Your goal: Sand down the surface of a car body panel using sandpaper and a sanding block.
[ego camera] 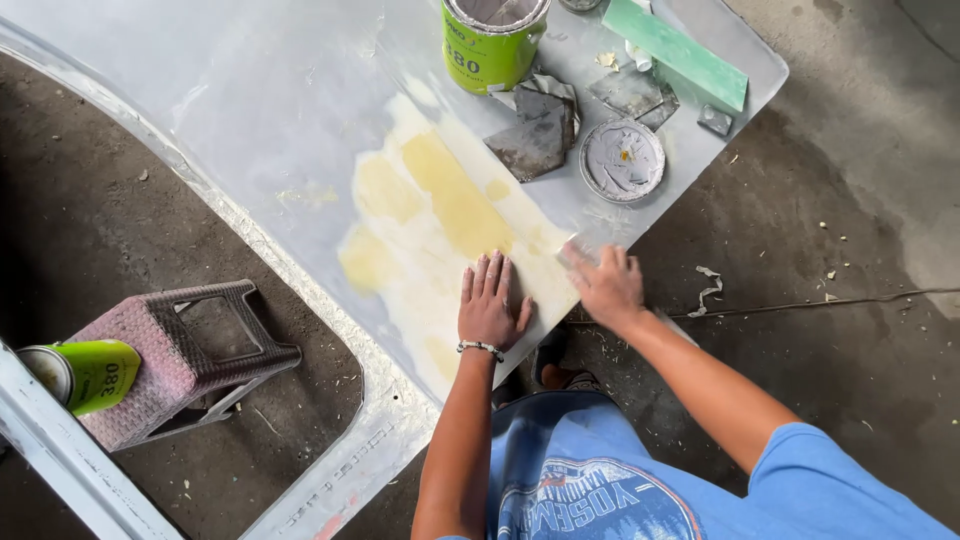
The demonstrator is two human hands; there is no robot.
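From the left I see a green can (85, 375) lying sideways on a woven stool (180, 350) — contents hidden. My left hand (490, 305) rests flat, fingers together, on the grey panel (280, 110) over its yellow filler patch (440, 215). An open green can (492, 42) stands above, its inside grey-coated. My right hand (605, 285) curls around a sanding piece (572, 252) at the panel's edge — mostly covered.

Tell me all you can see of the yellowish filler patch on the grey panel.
The filler patch is a wide, irregular pale cream area with darker mustard-yellow blotches, lying on the flat grey panel and reaching its near edge. It looks dry, matte and smoothed. The left hand lies flat on its lower part, fingers spread. The right hand presses a small pale piece, perhaps sandpaper, at its right margin by the panel's edge.
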